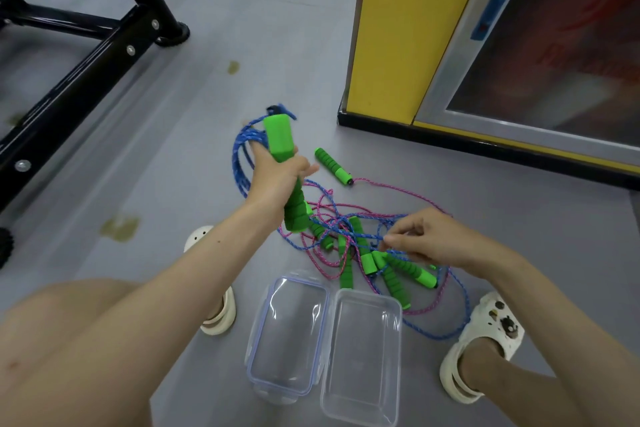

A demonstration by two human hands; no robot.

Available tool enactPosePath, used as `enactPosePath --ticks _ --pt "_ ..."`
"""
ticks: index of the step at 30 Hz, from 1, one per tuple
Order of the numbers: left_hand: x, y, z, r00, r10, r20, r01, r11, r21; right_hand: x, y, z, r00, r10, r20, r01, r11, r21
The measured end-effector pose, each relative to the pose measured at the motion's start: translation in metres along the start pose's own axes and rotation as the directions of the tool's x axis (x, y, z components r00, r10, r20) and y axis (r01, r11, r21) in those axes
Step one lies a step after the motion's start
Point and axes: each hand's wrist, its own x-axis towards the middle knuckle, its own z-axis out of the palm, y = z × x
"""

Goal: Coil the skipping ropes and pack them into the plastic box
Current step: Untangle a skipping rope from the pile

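- Round the far side of the left hand point(277, 177): loops of blue rope point(241, 156), gathered but not yet a finished coil, with a loose strand running across to the right hand point(426, 243).
- Judged to be mid-coiling of a first rope, with no rope packed yet.
- Next, probably: work the blue strand free of the tangle point(346, 246) under the right hand, then wind it on without dragging pink rope point(398, 189) along.
- Left hand: fingers wrapped firmly round green foam handles point(280, 139).
- Right hand: thumb and fingertips pinching the blue strand, remaining fingers loosely curled.
- Nearer than both hands: plastic box point(362, 357), open and empty, lid point(287, 336) just beside it.
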Motion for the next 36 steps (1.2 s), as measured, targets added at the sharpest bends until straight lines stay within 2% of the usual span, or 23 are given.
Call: enactPosePath --ticks 2,4,8,10,13,16,19,21,25,28,29,31,34,36 --pt "-0.005 -0.003 0.003 0.988 -0.035 0.149 0.004 0.979 0.203 0.0 -0.003 -0.003 0.999 -0.036 -0.036 0.038 0.997 0.064" --pt "-0.012 -0.003 0.006 0.947 -0.125 0.295 0.026 0.947 0.32 0.001 -0.005 -0.006 0.991 -0.054 -0.119 0.073 0.985 0.157" --pt "-0.026 -0.005 0.012 0.783 -0.329 0.528 0.185 0.934 0.307 0.002 -0.005 -0.011 0.974 -0.059 -0.22 0.11 0.967 0.228" --pt "-0.034 -0.006 0.014 0.711 -0.369 0.599 0.244 0.928 0.281 0.001 -0.006 -0.009 0.977 -0.076 -0.198 0.119 0.969 0.218" --pt "-0.04 -0.008 0.017 0.61 -0.367 0.702 0.374 0.915 0.154 0.0 -0.008 -0.002 0.989 -0.099 -0.107 0.117 0.976 0.182" --pt "-0.038 -0.009 0.018 0.568 -0.368 0.737 0.427 0.896 0.119 0.001 -0.009 0.001 0.99 -0.102 -0.101 0.12 0.974 0.193" --pt "-0.037 -0.007 0.016 0.554 -0.399 0.731 0.405 0.896 0.183 0.002 -0.011 -0.003 0.97 -0.103 -0.219 0.151 0.965 0.216" --pt "-0.039 -0.007 0.016 0.502 -0.416 0.759 0.386 0.892 0.234 0.004 -0.011 -0.005 0.951 -0.11 -0.288 0.181 0.955 0.235" --pt "-0.04 -0.012 0.017 0.427 -0.467 0.774 0.389 0.868 0.309 0.01 -0.011 0.0 0.936 -0.148 -0.319 0.232 0.941 0.245" --pt "-0.038 -0.011 0.017 0.394 -0.495 0.774 0.424 0.845 0.325 0.014 -0.008 0.002 0.913 -0.11 -0.394 0.218 0.946 0.24" --pt "-0.037 -0.011 0.016 0.366 -0.495 0.788 0.439 0.838 0.323 0.016 -0.006 0.002 0.899 -0.087 -0.428 0.193 0.958 0.211" --pt "-0.036 -0.011 0.015 0.266 -0.449 0.853 0.482 0.828 0.285 0.018 -0.002 0.001 0.898 -0.048 -0.437 0.158 0.963 0.219" --pt "-0.034 -0.013 0.013 0.115 -0.311 0.943 0.583 0.79 0.189 0.018 -0.004 0.007 0.941 -0.057 -0.333 0.178 0.922 0.345" --pt "-0.034 -0.013 0.014 0.112 -0.242 0.964 0.617 0.777 0.123 0.019 -0.004 0.013 0.962 -0.056 -0.268 0.162 0.906 0.391"
